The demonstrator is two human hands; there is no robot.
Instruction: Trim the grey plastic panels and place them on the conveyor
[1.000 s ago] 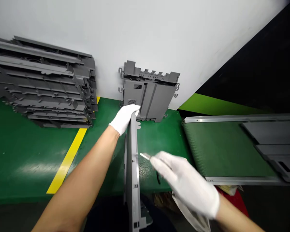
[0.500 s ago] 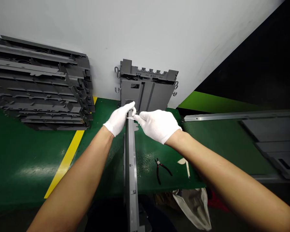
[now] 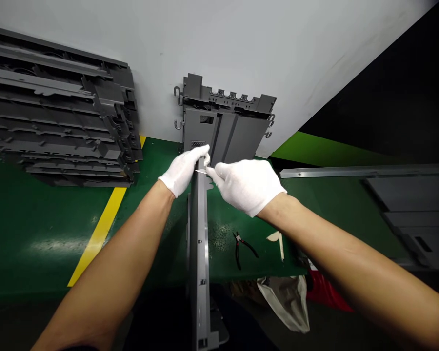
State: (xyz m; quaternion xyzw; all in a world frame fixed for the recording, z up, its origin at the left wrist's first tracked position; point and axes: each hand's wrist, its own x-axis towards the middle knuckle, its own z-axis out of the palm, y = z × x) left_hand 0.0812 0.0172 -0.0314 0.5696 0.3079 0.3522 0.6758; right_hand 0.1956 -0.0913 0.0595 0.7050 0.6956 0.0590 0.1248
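Left hand (image 3: 183, 170), white-gloved, is clenching the far end of a long grey plastic panel (image 3: 200, 243), which is standing on edge across a green worktop (image 3: 234, 265), its near end jutting past the front edge. Right hand (image 3: 247, 186), also gloved, is pinching a small knife blade (image 3: 201, 171), its tip lying at the panel's far end just beside the left hand; contact cannot be told at this size. Danger appears greatest there: a blade skidding off the hard plastic could slice the left glove, and a loosened left grip could let the overhanging panel topple. Black-handled pliers (image 3: 239, 249) are lying near the front edge, with pale scraps (image 3: 276, 241) just beside them. Another grey panel (image 3: 223, 136) is leaning on the wall at the back edge, and a stack of grey panels (image 3: 62, 112) is filling the back left corner. Below the front edge, an off-white bag (image 3: 283, 302) and a red bag (image 3: 327, 292) are sitting with their contents hidden.
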